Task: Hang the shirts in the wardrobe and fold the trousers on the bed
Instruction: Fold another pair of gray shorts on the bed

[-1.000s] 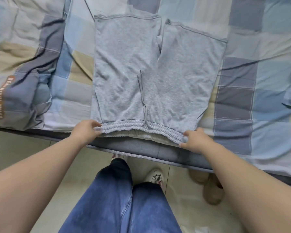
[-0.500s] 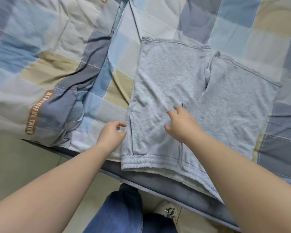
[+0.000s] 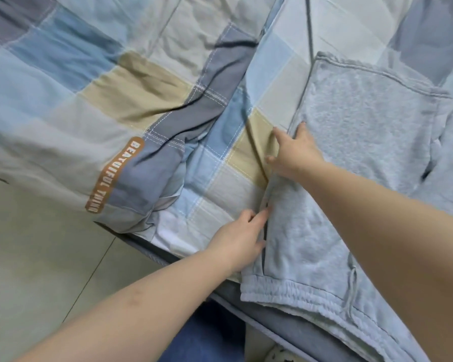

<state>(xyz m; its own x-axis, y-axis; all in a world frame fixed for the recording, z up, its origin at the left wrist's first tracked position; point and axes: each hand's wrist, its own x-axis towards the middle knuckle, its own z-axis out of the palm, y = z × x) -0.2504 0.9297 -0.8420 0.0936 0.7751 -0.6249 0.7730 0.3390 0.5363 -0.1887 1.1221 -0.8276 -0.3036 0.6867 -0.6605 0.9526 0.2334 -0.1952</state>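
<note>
Grey sweat shorts (image 3: 351, 142) lie flat on the checked bedsheet (image 3: 220, 178), with the elastic waistband (image 3: 293, 291) and its drawstring at the near edge of the bed. Both hands are at the shorts' left side seam. My left hand (image 3: 242, 237) pinches the seam low down, just above the waistband. My right hand (image 3: 293, 150) grips the same edge higher up, its arm crossing over the shorts. The fabric between the two hands is raised into a small ridge. The shorts' right leg runs out of view.
A rumpled quilt (image 3: 131, 163) with a brown "BEAUTIFUL THING" label lies on the bed to the left. Pale floor tiles (image 3: 37, 257) show at lower left. My blue jeans (image 3: 207, 335) and a slipper are below the mattress edge.
The view has shifted left. My right hand left the middle of the shorts and crossed to their left edge. My left hand moved in and took hold of the same seam.
</note>
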